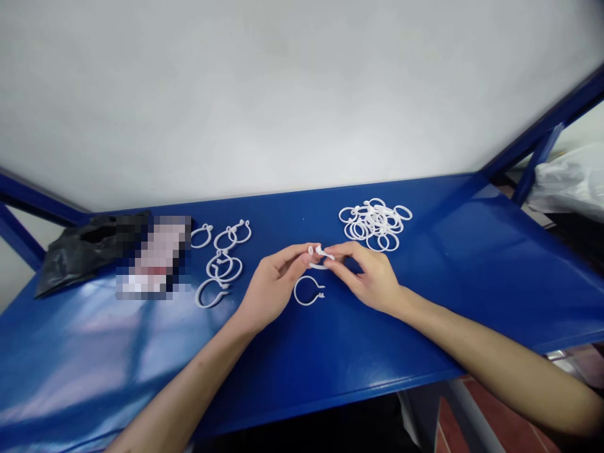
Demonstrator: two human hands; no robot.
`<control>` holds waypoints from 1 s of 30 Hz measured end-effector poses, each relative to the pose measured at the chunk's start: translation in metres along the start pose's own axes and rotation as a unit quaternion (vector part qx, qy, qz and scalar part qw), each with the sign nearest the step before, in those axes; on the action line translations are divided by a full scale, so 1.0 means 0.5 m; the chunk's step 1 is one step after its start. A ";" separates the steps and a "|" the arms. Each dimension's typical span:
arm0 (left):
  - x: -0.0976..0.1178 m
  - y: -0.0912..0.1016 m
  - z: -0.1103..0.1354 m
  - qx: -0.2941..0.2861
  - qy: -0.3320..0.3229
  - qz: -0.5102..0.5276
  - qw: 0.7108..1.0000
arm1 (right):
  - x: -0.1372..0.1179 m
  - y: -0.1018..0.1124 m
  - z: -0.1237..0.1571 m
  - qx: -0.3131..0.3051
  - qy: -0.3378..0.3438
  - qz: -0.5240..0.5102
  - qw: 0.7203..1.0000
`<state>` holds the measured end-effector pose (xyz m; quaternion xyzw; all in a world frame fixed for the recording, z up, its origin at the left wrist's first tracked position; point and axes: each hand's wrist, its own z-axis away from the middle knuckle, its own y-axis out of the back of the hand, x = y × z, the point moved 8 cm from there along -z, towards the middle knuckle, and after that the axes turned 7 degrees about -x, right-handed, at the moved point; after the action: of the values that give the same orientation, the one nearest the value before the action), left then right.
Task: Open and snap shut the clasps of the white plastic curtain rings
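My left hand (276,277) and my right hand (370,274) meet over the middle of the table. Between them they pinch one white plastic shower curtain ring (319,267). Its snap ends show between the fingertips; parts of the ring are hidden by the fingers. Just below my hands an open ring (306,304) lies flat, its two ends apart on the right. Several open rings (207,304) lie loosely to the left of my left hand. Beyond my right hand sits a heap of many white rings (377,220), most of which look closed.
The blue table (358,352) runs up to a white wall (302,94). A black plastic bag (70,258) and a blurred-out item (160,255) lie at the left. Blue frame bars (542,157) rise at both sides, with a clear plastic bag (573,179) beyond the right one.
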<state>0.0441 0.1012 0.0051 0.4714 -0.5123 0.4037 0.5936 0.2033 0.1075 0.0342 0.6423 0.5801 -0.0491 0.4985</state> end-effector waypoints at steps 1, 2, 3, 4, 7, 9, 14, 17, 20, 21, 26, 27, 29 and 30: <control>0.005 0.001 0.002 0.005 -0.008 -0.024 1.000 | -0.003 0.000 -0.001 -0.002 0.010 -0.003 1.000; 0.011 0.003 0.004 0.012 -0.017 -0.048 0.999 | -0.007 0.000 -0.001 -0.005 0.021 -0.007 1.000; 0.016 0.004 0.007 0.019 -0.027 -0.071 0.997 | -0.012 0.000 -0.002 -0.010 0.031 -0.012 0.999; 0.020 0.005 0.010 0.024 -0.038 -0.093 0.995 | -0.016 0.000 -0.001 -0.014 0.041 -0.020 0.999; 0.033 0.003 0.021 0.035 -0.090 -0.155 0.983 | -0.026 0.000 0.001 -0.026 0.056 -0.042 0.997; 0.044 -0.002 0.029 0.044 -0.144 -0.193 0.970 | -0.030 -0.004 0.003 -0.041 0.064 -0.043 0.996; 0.060 -0.021 0.046 0.055 -0.262 -0.252 0.930 | -0.034 -0.012 0.010 -0.061 0.112 0.007 0.992; 0.061 -0.026 0.051 0.069 -0.293 -0.271 0.914 | -0.040 -0.011 0.015 -0.050 0.147 0.043 0.987; 0.060 -0.031 0.053 0.069 -0.306 -0.281 0.907 | -0.046 -0.014 0.020 -0.050 0.164 0.084 0.982; 0.060 -0.033 0.053 0.067 -0.309 -0.287 0.904 | -0.048 -0.016 0.022 -0.052 0.170 0.099 0.979; 0.054 -0.045 0.039 0.043 -0.276 -0.368 0.887 | -0.049 -0.020 0.013 -0.042 0.180 0.160 0.970; 0.050 -0.045 0.033 0.038 -0.255 -0.392 0.883 | -0.046 -0.018 0.007 -0.040 0.176 0.177 0.967; 0.043 -0.038 0.022 0.029 -0.210 -0.439 0.873 | -0.032 -0.005 -0.008 -0.037 0.149 0.226 0.962; 0.040 -0.033 0.019 0.021 -0.189 -0.458 0.868 | -0.019 0.006 -0.016 -0.035 0.123 0.255 0.958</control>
<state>0.0610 0.0883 0.0225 0.7327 -0.3328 -0.0002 0.5936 0.1988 0.1067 0.0461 0.7518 0.4556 0.1795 0.4416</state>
